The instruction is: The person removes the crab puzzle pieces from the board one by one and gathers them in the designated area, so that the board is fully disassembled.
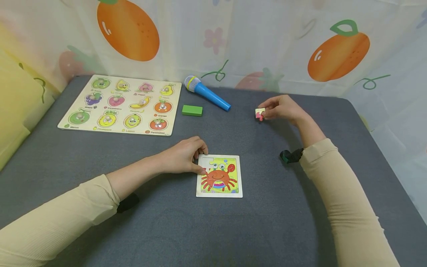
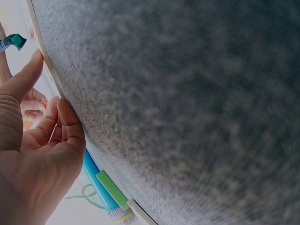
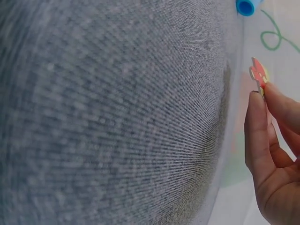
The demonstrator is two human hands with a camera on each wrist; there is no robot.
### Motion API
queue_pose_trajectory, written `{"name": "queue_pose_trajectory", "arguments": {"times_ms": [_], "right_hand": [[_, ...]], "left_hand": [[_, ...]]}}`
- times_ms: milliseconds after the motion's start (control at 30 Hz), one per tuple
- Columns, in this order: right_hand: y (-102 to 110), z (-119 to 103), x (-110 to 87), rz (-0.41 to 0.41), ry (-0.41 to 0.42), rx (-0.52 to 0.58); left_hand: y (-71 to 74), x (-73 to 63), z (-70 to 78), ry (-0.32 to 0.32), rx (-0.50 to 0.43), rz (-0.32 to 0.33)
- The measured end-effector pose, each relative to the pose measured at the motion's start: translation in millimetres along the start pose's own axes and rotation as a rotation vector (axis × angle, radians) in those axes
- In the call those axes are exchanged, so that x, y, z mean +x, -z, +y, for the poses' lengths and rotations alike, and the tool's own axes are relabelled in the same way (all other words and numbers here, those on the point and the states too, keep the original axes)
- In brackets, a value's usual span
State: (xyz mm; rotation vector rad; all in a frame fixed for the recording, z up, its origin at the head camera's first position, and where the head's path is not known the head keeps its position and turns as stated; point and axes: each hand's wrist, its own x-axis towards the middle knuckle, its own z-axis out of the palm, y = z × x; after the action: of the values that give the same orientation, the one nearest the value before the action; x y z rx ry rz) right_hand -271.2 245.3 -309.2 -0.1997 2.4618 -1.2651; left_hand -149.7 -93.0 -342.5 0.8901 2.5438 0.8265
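Note:
A small square crab jigsaw puzzle (image 1: pixel 219 181) lies in its pale frame on the dark table; a bare pale patch shows at its upper left. My left hand (image 1: pixel 182 155) holds the frame at its left side, thumb on the left edge and curled fingers at the upper left corner. In the left wrist view, the thumb (image 2: pixel 33 70) and fingertips meet the frame's thin edge. Farther right, my right hand (image 1: pixel 283 109) pinches a small red and cream puzzle piece (image 1: pixel 260 114) between thumb and fingers, raised above the table in the right wrist view.
At the back left lies a wooden fruit puzzle board (image 1: pixel 125 105) with knobbed pieces. Right of it are a green block (image 1: pixel 192 110) and a blue toy microphone (image 1: pixel 210 95). A fruit-printed curtain (image 1: pixel 186 40) hangs along the table's back edge.

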Motion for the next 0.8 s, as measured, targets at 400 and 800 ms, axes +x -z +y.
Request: {"name": "queue_pose_trajectory", "arguments": {"times_ms": [400, 800], "right_hand": [[-2.6, 4.7, 4.5, -0.044, -0.075, -0.003], [-5.7, 5.8, 4.1, -0.035, -0.067, -0.067]], "left_hand": [[0.0, 0.0, -0.2, 0.001, 0.005, 0.0], [0.3, -0.4, -0.6, -0.001, 0.002, -0.002]]}}
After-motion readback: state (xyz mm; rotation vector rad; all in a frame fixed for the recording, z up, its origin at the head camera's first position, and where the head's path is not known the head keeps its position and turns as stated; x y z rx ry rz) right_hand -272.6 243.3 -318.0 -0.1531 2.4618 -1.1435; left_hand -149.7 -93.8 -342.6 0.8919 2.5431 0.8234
